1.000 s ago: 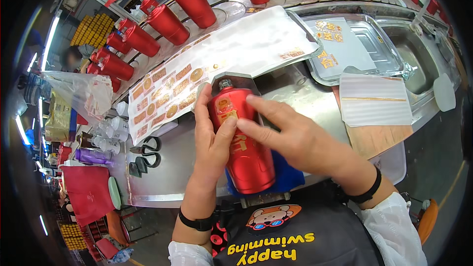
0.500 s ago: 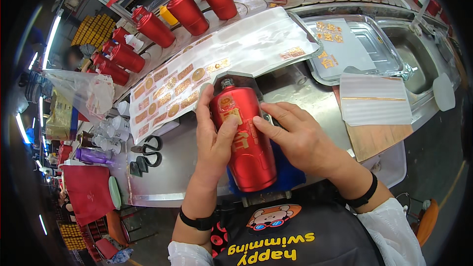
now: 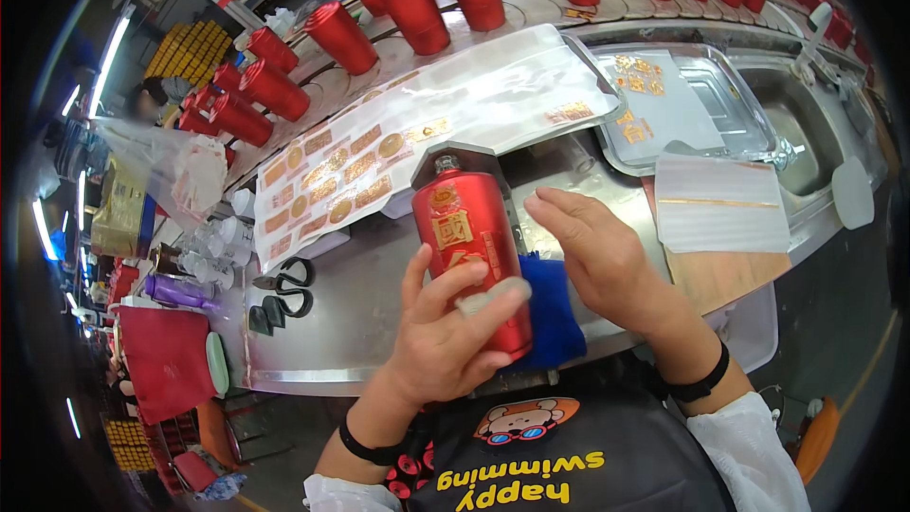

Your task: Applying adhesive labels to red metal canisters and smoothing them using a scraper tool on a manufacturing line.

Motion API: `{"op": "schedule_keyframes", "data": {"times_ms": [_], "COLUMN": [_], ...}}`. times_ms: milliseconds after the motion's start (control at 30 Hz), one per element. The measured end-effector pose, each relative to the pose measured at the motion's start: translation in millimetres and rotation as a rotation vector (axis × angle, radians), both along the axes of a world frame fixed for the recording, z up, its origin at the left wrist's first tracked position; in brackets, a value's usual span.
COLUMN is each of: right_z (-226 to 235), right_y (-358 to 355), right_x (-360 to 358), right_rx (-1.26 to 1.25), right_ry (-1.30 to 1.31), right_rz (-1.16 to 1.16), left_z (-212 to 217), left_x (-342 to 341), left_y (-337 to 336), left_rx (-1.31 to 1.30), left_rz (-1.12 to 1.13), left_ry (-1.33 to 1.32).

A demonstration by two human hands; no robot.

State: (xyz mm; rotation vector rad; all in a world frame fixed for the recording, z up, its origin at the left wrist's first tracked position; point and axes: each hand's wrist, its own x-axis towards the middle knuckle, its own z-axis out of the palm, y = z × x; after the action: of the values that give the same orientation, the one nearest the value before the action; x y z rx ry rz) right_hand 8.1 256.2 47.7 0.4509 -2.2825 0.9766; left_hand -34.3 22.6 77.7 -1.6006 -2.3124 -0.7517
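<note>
A red bottle [image 3: 462, 192] with gold characters on its front lies tilted in front of me, its bare neck pointing away. Its neck end rests in a dark angular stand [image 3: 482, 159]. My left hand [image 3: 441, 341] grips the lower half of the bottle, fingers across its front, with a pale covering on one finger. To the right of the bottle, my right hand [image 3: 607, 265] is off it, fingers stretched out, holding nothing. A blue cloth [image 3: 550, 318] lies under the bottle's lower end. Beyond it spreads a white sheet of gold stickers [image 3: 355, 171].
Black scissors [image 3: 289, 280] lie at left on the metal table [image 3: 332, 341]. At right are a clear tray [image 3: 701, 76] with gold stickers, a white foam sheet [image 3: 720, 209] on a wooden board [image 3: 720, 275], and a sink [image 3: 806, 123]. Red bottles [image 3: 412, 14] stand on a conveyor [image 3: 607, 14] behind.
My right hand has come off the bottle and opened. The left hand has slid down from the bottle's upper side to its lower half. Bottles on the conveyor have shifted right.
</note>
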Motion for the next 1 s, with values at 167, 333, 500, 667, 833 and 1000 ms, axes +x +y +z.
{"op": "schedule_keyframes", "data": {"times_ms": [167, 333, 500, 667, 833, 1000], "right_z": [9.3, 15.5, 12.7, 20.2, 18.4, 18.6], "right_y": [-13.8, -28.3, -30.4, -33.7, -33.5, -34.7], "right_x": [-8.8, -8.1, -8.6, -7.1, -7.4, -6.9], "right_rx": [0.161, 0.158, 0.162, 0.195, 0.226, 0.219], "right_ry": [0.02, -0.041, -0.116, -0.111, -0.124, -0.135], "right_rz": [0.053, 0.054, 0.037, 0.061, 0.078, 0.08], "left_z": [-29.9, -39.1, -43.1, -39.9, -47.1, -47.7], "left_x": [-5.1, -28.6, -32.6, -33.9, -30.7, -31.4], "left_y": [-6.1, 15.0, 18.8, 20.2, 17.7, 14.4], "left_rx": [0.526, 0.803, 0.815, 0.883, 0.856, 0.9], "left_rz": [0.391, 0.221, 0.19, 0.114, 0.138, 0.205], "left_ry": [-0.371, -0.929, -1.042, -1.127, -1.054, -0.962]}}
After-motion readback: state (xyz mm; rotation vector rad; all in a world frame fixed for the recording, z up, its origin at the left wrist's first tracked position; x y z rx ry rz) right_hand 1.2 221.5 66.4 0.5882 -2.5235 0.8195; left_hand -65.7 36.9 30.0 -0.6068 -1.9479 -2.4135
